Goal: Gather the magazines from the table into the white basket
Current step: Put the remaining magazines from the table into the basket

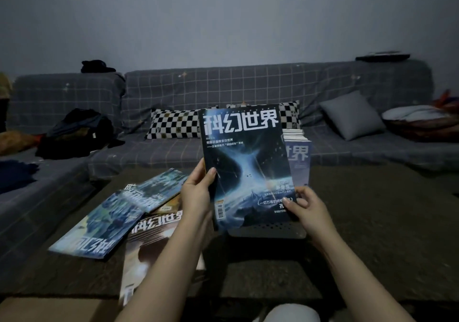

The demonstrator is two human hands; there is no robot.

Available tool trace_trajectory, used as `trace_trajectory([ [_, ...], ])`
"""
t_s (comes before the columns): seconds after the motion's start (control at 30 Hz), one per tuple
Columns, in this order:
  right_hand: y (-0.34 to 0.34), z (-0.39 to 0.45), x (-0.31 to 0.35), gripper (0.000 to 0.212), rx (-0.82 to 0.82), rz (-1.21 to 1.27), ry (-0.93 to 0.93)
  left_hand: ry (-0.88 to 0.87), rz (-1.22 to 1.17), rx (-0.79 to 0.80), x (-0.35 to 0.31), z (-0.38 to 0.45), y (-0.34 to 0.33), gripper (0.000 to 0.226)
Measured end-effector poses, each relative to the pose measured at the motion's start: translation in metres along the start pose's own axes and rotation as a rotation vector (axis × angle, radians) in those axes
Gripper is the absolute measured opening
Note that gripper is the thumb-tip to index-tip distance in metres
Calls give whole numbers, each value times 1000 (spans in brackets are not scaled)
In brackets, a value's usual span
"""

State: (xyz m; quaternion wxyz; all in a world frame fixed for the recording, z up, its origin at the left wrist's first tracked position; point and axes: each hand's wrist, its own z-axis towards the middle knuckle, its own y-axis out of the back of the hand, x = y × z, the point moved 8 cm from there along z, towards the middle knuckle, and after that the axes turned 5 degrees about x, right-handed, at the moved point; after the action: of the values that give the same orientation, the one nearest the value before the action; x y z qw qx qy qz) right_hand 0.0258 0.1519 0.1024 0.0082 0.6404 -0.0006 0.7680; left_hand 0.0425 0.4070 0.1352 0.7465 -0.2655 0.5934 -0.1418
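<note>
Left hand: pinching magazine spine edge.
Right hand: gripping lower corner.
Handling: looking light, floppy, glossy; supporting both edges over white basket.

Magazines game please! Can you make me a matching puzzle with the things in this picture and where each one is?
Things:
1. dark magazine
2. white basket
3. checkered pillow
4. brown magazine

Places:
A. on the sofa
B. lying on the table
C. held upright in both hands
D. under the held magazine

Pairs: 1-C, 2-D, 3-A, 4-B. The left hand and right hand each grip a side edge.
</note>
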Motion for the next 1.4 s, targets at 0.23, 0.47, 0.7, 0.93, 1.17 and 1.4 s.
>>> trace_trajectory([
  [0.23,42,36,0,17,-246,-207,99,28,47,115,44,48,-34,39],
  [0.47,62,54,-23,8,-375,-500,-8,-75,485,-6,55,59,-28,35],
  [0.7,67,53,-49,15,-451,-528,-64,-67,660,-127,73,47,-11,26],
  [0.93,71,51,-53,10,-556,-407,-34,-23,743,-146,80,42,-2,22],
  [1.17,62,39,-46,20,-607,-523,47,-6,769,-112,78,36,-4,37],
  [1.4,5,7,-36,17,-325,-328,147,-132,844,-72,49,-6,4,24],
])
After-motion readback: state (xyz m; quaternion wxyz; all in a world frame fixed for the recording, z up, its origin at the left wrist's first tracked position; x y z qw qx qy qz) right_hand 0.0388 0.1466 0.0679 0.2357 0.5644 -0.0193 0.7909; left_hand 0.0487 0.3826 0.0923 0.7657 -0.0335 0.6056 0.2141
